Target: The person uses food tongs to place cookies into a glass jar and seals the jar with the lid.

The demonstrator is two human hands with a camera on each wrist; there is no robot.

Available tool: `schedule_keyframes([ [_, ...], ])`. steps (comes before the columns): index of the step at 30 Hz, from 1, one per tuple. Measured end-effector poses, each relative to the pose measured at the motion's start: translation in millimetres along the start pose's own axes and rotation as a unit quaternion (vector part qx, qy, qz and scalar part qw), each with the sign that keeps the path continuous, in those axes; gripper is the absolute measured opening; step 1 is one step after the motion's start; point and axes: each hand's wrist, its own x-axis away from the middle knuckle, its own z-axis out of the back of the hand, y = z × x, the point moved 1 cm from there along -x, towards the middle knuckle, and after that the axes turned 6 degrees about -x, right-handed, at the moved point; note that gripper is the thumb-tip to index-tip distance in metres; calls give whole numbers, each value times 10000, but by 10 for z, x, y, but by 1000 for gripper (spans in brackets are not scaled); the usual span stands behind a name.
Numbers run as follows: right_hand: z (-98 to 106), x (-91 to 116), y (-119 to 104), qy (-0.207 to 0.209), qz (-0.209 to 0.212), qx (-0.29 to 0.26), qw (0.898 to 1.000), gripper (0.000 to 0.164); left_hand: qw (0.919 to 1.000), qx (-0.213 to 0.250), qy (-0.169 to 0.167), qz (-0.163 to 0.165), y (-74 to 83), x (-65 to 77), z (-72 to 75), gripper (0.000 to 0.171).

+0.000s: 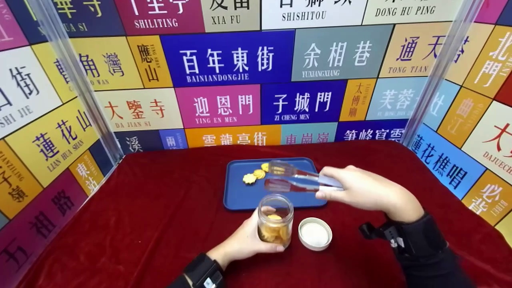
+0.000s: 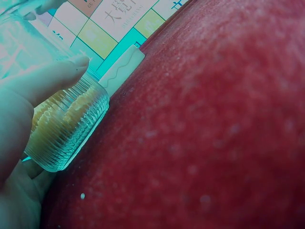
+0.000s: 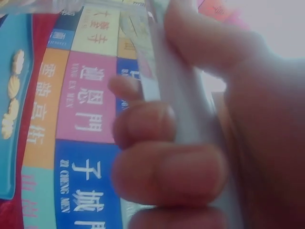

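Observation:
My left hand (image 1: 244,242) grips a clear ribbed glass jar (image 1: 283,212) around its side, thumb across the front. Its mouth faces up without a lid, and yellow cookies (image 2: 71,109) fill the lower part. In my right hand (image 1: 368,192) is a pair of tongs (image 1: 308,180) with clear tips and pale handles. Their two tips are spread apart over the blue tray (image 1: 236,198), behind and above the jar's mouth. Several flower-shaped cookies (image 1: 249,179) lie in a row on the tray's left part, the farthest partly overlapped by the tongs.
A round, whitish lid (image 1: 315,234) lies on the dark red cloth (image 1: 160,224), just right of the jar. Colourful sign panels (image 1: 224,60) form walls behind and at both sides. Clear upright posts (image 1: 436,80) stand in the back corners.

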Motion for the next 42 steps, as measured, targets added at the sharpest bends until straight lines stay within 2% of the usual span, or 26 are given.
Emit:
schedule_keyframes([
  [6,6,-69,225,367,-500,9,9981,45,10000,-2,20,29,2,0,-4,91],
  [12,-57,-167,467,581,-751,2,9955,45,10000,55,11,58,8,-2,-5,90],
  [21,-360,-429,709,1037,-1341,69,9855,53,9999,124,18,45,10,-2,-9,90],
  [26,-518,-553,799,1009,-1679,139,9805,56,9997,245,-18,35,15,-9,-20,90],
  [33,-638,-696,875,945,-1852,209,9779,58,9999,153,-29,5,12,-16,-22,92],
  [42,-747,-1090,897,747,-2248,500,9703,64,9999,126,-4,3,-5,-5,5,92],
])
